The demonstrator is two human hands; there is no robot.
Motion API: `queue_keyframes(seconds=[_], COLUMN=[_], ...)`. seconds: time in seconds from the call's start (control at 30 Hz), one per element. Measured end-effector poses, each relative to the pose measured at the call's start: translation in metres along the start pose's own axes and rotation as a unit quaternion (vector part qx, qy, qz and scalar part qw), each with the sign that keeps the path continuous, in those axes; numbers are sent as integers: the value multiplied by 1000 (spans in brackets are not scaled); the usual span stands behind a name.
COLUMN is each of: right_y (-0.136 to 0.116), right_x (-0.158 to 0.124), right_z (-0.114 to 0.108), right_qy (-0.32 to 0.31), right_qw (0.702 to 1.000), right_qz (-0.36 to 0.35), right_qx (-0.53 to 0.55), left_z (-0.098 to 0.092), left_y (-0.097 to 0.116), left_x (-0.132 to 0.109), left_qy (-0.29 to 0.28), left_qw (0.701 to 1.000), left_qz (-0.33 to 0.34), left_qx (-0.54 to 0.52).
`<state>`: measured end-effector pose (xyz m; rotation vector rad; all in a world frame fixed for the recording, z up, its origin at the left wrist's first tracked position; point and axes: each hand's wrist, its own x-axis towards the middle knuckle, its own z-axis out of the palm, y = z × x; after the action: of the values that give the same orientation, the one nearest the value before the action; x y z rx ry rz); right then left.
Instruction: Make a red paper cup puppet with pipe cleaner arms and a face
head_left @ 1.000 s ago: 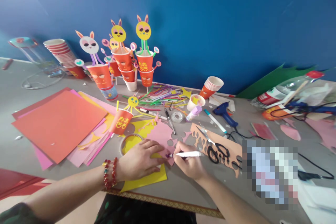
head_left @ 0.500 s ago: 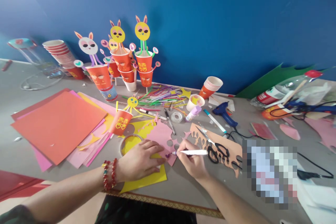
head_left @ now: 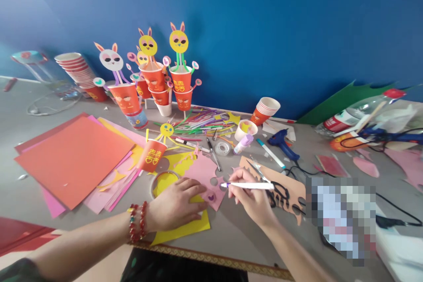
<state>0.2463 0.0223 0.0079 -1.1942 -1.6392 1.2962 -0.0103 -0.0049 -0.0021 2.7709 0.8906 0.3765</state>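
Note:
My left hand (head_left: 176,205) lies flat, fingers stretched, on the yellow paper (head_left: 181,231) and the lower edge of the pink paper (head_left: 202,171). My right hand (head_left: 254,205) grips a white marker (head_left: 254,186) with a purple tip, which points left over the pink sheet's right side. A small purple heart (head_left: 210,198) shows on that sheet, just right of my left fingertips. Beside my left hand is a tape roll (head_left: 153,187), partly covered. Scissors (head_left: 280,194) with black handles rest on cut peach paper (head_left: 292,181), partly behind my right hand.
Paper-cup figures (head_left: 124,94) stand at the back left, with stacked orange sheets (head_left: 74,158) before them. Colourful pipe cleaners (head_left: 201,124) lie mid-table. A blue glue gun (head_left: 284,143), a teal-capped marker (head_left: 271,153) and a bottle (head_left: 360,112) are to the right.
My right hand has moved up and right with the marker, its tip coming away from the heart, which now shows whole. My left hand has stayed in place.

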Motion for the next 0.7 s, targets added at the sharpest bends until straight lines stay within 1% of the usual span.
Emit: queue_keyframes(seconds=[0.1, 0.17, 0.3, 0.4, 0.53, 0.7], right_y=[-9, -9, 5, 17, 27, 29], right_x=[-2, -4, -4, -5, -7, -7], right_z=[-7, -9, -9, -4, 2, 5], right_qy=[-36, -48, -20, 2, 16, 10], right_qw=[999, 998, 995, 992, 987, 984], right_qz=[15, 7, -50, -86, -116, -127], right_qx=[-10, -27, -79, -92, -106, -122], left_z=[0, -2, -7, -7, -1, 9], left_y=[3, 7, 14, 17, 16, 14], left_x=[0, 0, 4, 11, 20, 26], left_qy=[-4, -8, -10, -5, -4, -6], left_qw=[1000, 1000, 1000, 1000, 1000, 1000], left_qz=[-3, -5, -8, -13, -8, -3], left_qx=[15, 15, 1, -3, 1, 1])
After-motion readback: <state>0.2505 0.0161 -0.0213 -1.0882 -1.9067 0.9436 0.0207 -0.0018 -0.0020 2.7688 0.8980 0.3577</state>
